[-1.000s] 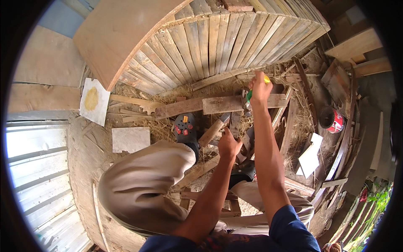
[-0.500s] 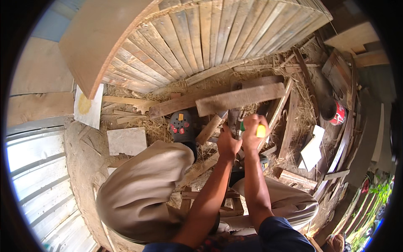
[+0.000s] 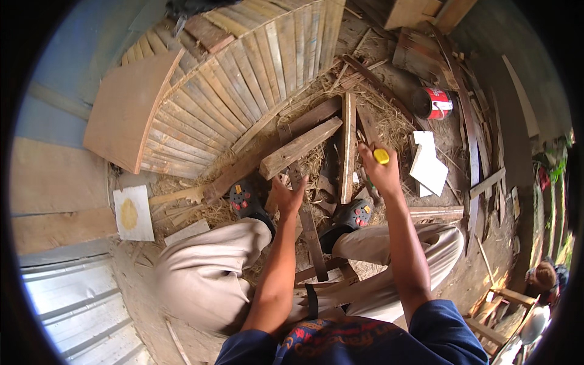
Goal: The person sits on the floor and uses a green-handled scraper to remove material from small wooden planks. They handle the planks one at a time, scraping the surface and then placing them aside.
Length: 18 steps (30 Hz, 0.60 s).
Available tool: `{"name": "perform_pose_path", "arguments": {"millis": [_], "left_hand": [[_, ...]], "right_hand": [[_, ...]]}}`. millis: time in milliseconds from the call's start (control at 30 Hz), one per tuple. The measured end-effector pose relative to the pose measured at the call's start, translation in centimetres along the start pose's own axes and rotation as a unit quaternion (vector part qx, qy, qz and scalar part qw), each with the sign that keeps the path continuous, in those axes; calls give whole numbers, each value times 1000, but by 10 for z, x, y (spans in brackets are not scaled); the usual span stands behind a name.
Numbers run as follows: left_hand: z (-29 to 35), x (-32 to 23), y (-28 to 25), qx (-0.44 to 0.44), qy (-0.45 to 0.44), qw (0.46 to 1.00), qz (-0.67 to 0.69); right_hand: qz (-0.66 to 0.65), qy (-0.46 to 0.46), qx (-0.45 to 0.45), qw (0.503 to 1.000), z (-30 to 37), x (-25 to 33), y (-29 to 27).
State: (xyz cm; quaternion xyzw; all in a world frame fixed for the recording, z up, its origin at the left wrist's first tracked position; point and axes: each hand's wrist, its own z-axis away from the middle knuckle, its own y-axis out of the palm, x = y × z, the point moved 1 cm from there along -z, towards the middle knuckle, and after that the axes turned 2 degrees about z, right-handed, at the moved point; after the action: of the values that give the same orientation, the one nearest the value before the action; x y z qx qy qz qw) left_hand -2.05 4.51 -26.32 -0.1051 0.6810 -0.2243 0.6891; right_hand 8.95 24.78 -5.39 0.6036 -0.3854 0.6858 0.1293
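Observation:
My left hand [image 3: 289, 196] is open, thumb and fingers apart, just below the near end of a thick wooden block [image 3: 301, 148]. The block lies slantwise across a long dark strip with holes [image 3: 309, 228], which runs toward me between my legs. To the right, my right hand [image 3: 381, 173] is closed around a hand tool with a yellow handle end [image 3: 381, 156]. Some green shows below that fist, but the tool's working end is hidden or too blurred to name. My feet, in dark clogs [image 3: 354, 217], flank the strip.
A slatted wooden panel [image 3: 243, 79] and a brown board [image 3: 131, 112] stand ahead on the left. Planks [image 3: 348, 146] and straw litter the ground. White sheet pieces [image 3: 429, 167] and a red can [image 3: 439, 103] lie right. Another person [image 3: 541, 277] is at the far right.
My hands have separated: the left has opened below the block, the right has moved right with the yellow-ended tool. The block now tilts more steeply. The whole view has turned.

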Motion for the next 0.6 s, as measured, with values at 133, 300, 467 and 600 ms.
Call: {"name": "perform_pose_path", "arguments": {"millis": [133, 300, 467, 600], "left_hand": [[-25, -12, -16, -69, -84, 946, 305], [-57, -53, -35, -79, -121, 921, 362], [-52, -99, -52, -93, -172, 926, 323], [-35, -133, -55, 68, -159, 936, 306]], "right_hand": [[9, 32, -74, 997, 53, -41, -36], [-21, 113, -158, 981, 82, -77, -68], [-27, 74, -210, 975, 74, -95, -86], [30, 69, -249, 966, 71, -105, -103]]}}
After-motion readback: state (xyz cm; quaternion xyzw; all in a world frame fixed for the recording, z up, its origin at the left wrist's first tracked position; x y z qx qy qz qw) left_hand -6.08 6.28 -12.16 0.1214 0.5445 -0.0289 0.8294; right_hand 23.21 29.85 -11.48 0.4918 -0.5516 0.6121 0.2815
